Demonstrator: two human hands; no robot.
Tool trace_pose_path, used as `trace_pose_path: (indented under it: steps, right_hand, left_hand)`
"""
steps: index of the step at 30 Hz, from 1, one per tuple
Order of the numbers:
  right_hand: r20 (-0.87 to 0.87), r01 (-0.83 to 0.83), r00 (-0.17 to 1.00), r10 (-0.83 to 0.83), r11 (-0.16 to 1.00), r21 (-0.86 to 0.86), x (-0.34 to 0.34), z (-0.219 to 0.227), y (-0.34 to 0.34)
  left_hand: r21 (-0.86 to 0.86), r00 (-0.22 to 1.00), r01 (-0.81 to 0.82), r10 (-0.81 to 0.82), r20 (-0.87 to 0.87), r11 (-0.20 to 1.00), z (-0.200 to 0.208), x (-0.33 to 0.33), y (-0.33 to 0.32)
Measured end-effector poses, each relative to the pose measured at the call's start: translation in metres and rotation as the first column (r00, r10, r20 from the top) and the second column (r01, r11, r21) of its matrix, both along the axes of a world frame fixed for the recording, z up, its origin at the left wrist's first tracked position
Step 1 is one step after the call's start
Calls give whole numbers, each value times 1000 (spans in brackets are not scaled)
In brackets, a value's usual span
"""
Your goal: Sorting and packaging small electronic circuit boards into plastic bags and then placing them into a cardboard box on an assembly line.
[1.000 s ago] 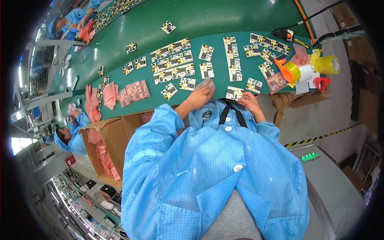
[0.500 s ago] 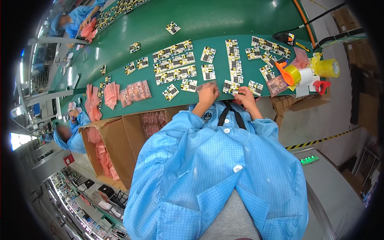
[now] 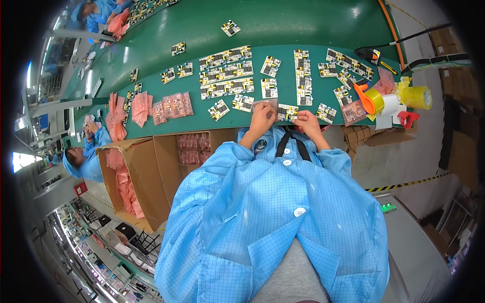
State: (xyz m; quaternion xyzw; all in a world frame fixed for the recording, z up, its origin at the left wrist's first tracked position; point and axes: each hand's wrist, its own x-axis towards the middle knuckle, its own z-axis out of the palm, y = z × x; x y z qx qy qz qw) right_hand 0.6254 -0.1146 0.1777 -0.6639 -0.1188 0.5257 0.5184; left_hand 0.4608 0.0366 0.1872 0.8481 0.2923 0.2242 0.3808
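Observation:
My left hand (image 3: 262, 119) is closed on a small pink bubble-wrap bag (image 3: 267, 103) at the near edge of the green bench. Its fingers are bent, and part of the bag is hidden behind them. Just to the right, a circuit board (image 3: 287, 112) with black and yellow parts is pinched at its right end by my right hand (image 3: 307, 121). The board's left end comes up close to the bag; whether it touches cannot be made out. Single boards lie on either side, one circuit board (image 3: 326, 113) right of my right hand and another board (image 3: 243, 103) left of the bag.
Rows of boards (image 3: 227, 89) cover the green bench (image 3: 197, 108). Filled pink bags (image 3: 173, 107) lie left. An orange tape dispenser (image 3: 365, 99) and yellow tape rolls (image 3: 416, 97) stand right. An open carton (image 3: 144, 177) sits below the bench. Two co-workers in blue (image 3: 98, 17) are farther left.
The board in my right hand has turned from upright to lying lengthwise, closer to the bag. My left hand still grips the bag. The whole view has shifted slightly.

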Motion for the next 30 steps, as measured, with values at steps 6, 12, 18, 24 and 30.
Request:
trace_pose_path:
  steps: [6,12,18,24,30]
  right_hand:
    - [-6,-26,1000,26,1000,12,0,-7,2]
    - [-91,112,989,-118,991,-68,-2,-4,7]
    - [24,-14,1000,13,999,32,-11,4,7]
    - [2,166,985,-170,961,-223,-12,38,23]
    - [73,29,997,-28,1000,-9,-25,62,40]
  left_hand:
    - [3,997,67,-67,36,998,15,-1,-1]
    - [53,993,114,-115,12,992,22,-4,3]
    - [79,995,101,-102,3,992,21,-7,7]
    - [57,989,145,-147,24,988,50,-5,13]
    - [59,990,117,-121,73,991,76,-2,33]
